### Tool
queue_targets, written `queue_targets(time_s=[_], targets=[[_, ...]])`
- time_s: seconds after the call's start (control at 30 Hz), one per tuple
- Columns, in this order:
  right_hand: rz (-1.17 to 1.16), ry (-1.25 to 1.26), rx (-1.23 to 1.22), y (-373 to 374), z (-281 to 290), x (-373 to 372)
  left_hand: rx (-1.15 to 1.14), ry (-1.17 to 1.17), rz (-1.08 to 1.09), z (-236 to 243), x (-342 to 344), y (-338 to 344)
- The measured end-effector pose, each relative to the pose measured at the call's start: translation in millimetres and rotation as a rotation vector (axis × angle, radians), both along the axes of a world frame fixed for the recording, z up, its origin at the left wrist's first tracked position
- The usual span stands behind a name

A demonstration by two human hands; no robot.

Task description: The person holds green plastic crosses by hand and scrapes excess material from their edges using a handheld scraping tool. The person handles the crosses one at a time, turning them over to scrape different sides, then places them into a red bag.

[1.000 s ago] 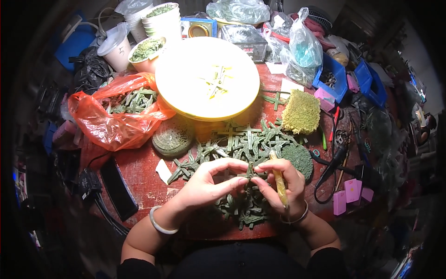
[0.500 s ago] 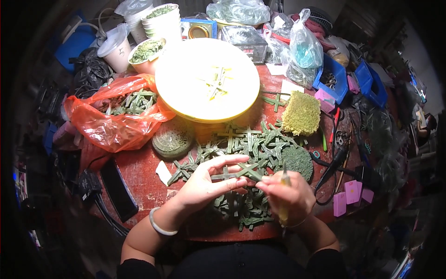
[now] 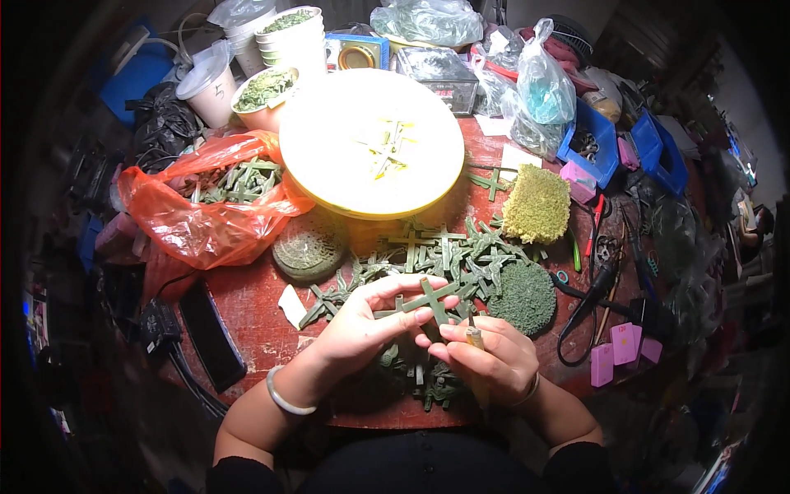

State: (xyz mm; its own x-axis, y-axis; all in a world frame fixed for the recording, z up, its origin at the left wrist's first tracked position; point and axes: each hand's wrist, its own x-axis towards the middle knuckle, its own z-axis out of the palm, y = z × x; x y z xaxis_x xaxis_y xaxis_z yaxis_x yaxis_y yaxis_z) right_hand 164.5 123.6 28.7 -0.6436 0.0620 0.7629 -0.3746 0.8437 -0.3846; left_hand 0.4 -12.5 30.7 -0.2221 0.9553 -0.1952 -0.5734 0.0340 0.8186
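Note:
Between the thumb and fingers of my left hand (image 3: 362,317) is a small green cross (image 3: 429,305), held face up over the table. My right hand (image 3: 498,358) grips a slim pen-like tool (image 3: 474,336) with a pale yellowish handle and a dark thin tip. That tip points up and away, just right of the cross; whether they touch I cannot tell. Beneath and beyond both hands spreads a heap of similar green crosses (image 3: 448,251), partly hidden by my fingers. A round green bristly pad (image 3: 523,298) lies beyond my right hand, with a yellow spongy block (image 3: 536,206) behind it.
A glaring round yellow-rimmed tray (image 3: 370,212) carries a few crosses. Left of it sit an orange plastic bag (image 3: 210,235) of green pieces, a rounded stone-like disc (image 3: 309,245) and a phone (image 3: 211,336). Pink blocks (image 3: 601,365), cables and blue bins (image 3: 594,144) crowd the right.
The cross has turned in my left fingers and stands more upright. My right hand has shifted a little left and rotated, swinging the tool's tip close beside the cross.

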Motion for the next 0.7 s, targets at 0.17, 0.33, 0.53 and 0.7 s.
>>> queue_targets(time_s=[0.17,0.33,0.53,0.7], targets=[[-0.076,-0.046,-0.301,11,0,-1,-0.008,-0.004,0.024,-3,-2,0],[-0.375,-0.321,-0.125,32,9,-1,-0.055,-0.046,0.08,-4,-2,0],[-0.229,-0.472,-0.03,18,13,-4,-0.036,0.02,0.152,-9,-1,-1],[-0.225,-0.497,-0.082,18,9,-1,-0.054,0.06,0.17,-11,-1,-1]])
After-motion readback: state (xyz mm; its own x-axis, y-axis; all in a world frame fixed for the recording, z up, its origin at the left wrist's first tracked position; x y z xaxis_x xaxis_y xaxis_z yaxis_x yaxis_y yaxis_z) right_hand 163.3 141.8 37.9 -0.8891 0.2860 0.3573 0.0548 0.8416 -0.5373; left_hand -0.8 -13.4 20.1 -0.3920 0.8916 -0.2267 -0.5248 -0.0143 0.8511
